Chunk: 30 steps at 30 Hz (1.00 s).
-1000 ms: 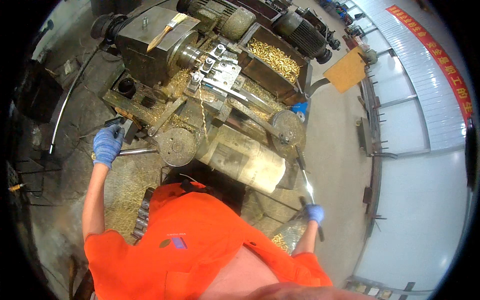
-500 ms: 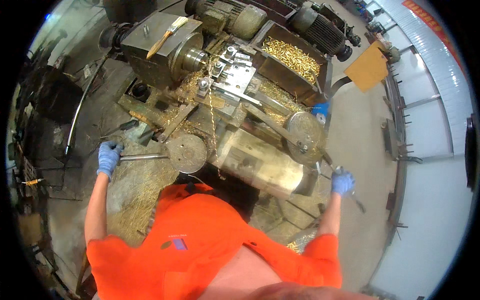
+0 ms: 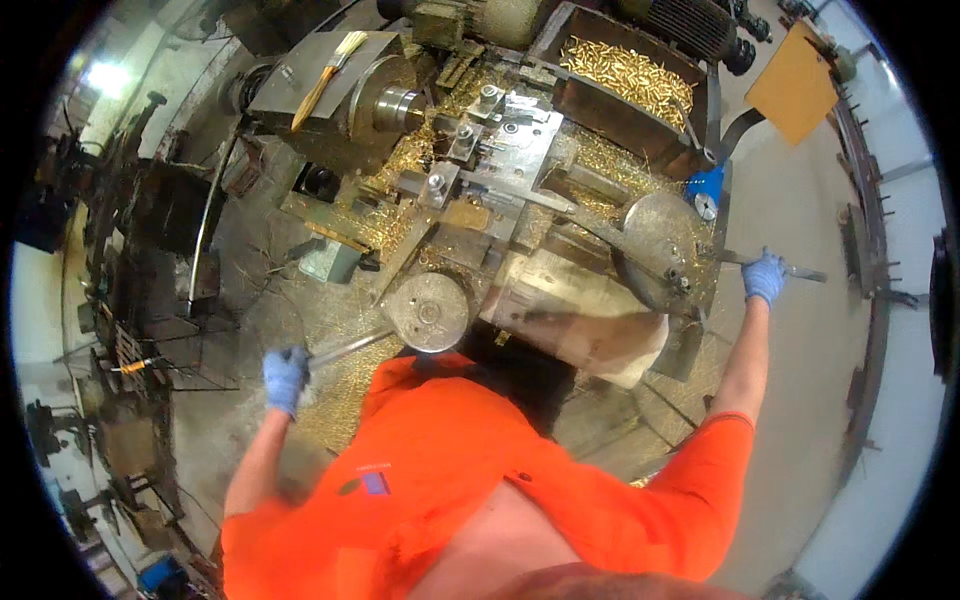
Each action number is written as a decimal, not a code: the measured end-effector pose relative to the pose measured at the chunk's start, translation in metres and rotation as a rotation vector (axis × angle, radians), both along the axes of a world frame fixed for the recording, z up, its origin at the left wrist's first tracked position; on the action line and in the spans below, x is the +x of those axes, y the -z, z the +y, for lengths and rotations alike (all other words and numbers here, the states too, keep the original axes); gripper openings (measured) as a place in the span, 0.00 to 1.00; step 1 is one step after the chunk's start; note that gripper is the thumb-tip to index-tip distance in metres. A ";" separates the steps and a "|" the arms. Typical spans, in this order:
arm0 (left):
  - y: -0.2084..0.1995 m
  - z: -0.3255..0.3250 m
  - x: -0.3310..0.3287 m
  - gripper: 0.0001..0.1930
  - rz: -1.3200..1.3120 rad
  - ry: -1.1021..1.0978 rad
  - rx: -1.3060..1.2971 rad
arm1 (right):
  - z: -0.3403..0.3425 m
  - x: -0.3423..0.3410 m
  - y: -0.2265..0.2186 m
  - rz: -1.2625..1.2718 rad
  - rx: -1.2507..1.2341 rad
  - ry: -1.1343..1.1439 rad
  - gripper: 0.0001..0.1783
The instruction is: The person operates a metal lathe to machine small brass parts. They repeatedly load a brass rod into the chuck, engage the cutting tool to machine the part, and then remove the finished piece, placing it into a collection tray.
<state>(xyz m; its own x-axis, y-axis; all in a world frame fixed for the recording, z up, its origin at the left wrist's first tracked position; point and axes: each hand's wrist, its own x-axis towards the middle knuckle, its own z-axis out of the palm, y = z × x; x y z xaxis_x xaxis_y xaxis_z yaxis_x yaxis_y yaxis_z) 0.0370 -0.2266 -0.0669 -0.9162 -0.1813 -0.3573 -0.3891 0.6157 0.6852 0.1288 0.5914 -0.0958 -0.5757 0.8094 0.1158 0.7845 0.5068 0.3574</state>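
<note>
Left hand (image 3: 285,377), blue glove, lower left of the frame: fingers curled tight around a metal lever (image 3: 345,349) that runs to a round handwheel (image 3: 428,311) at centre. Right hand (image 3: 765,275), blue glove, right of the frame: fingers wrapped on a second lever (image 3: 790,269) beside a larger disc (image 3: 660,238). Upper centre: tray of brass parts (image 3: 625,75). Since half a second ago, the left hand sits lower, the right higher.
</note>
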 end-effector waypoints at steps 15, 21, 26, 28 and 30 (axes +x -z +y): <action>0.007 0.023 0.076 0.18 -0.116 -0.341 0.134 | -0.038 0.067 0.007 0.114 0.051 -0.040 0.17; 0.016 0.016 0.076 0.18 -0.079 -0.359 0.117 | -0.058 0.086 0.008 0.105 0.060 0.002 0.19; 0.017 0.007 0.071 0.18 -0.150 -0.308 0.172 | -0.086 0.101 -0.003 0.100 -0.048 0.036 0.18; 0.017 -0.002 0.061 0.17 -0.173 -0.106 0.134 | -0.098 0.112 -0.001 0.095 -0.069 0.062 0.18; 0.000 0.010 0.038 0.17 -0.164 0.180 0.019 | -0.107 0.121 0.003 0.057 -0.094 0.065 0.19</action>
